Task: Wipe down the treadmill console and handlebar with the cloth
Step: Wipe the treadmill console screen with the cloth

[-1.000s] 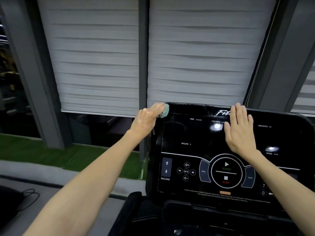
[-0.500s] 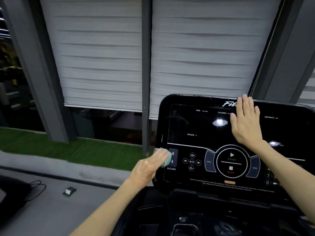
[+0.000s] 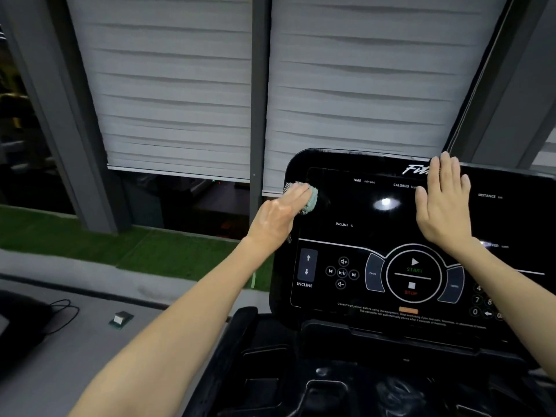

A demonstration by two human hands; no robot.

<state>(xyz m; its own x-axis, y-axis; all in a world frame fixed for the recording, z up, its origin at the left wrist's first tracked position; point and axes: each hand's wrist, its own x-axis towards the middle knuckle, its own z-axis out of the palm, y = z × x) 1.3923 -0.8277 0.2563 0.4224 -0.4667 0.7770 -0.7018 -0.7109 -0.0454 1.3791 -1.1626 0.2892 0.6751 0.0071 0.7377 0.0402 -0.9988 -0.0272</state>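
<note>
- Head view: you are pressing the bunched cloth (image 3: 311,200) against the upper left edge of the console (image 3: 361,212) with your left hand (image 3: 275,219). Your fingers are lying fairly straight over it rather than pinching, and your thumb is hidden.
- Your right hand (image 3: 442,206) is lying flat on the upper screen, fingers straight and close together, holding nothing. It is probably bracing the panel.
- You are working through the console step, I judge; the handlebar is not showing here.
- The next move is calling for a sweep rightward across the screen. Your right hand will need to lift clear, and you should go lightly over the START button (image 3: 414,266).
</note>
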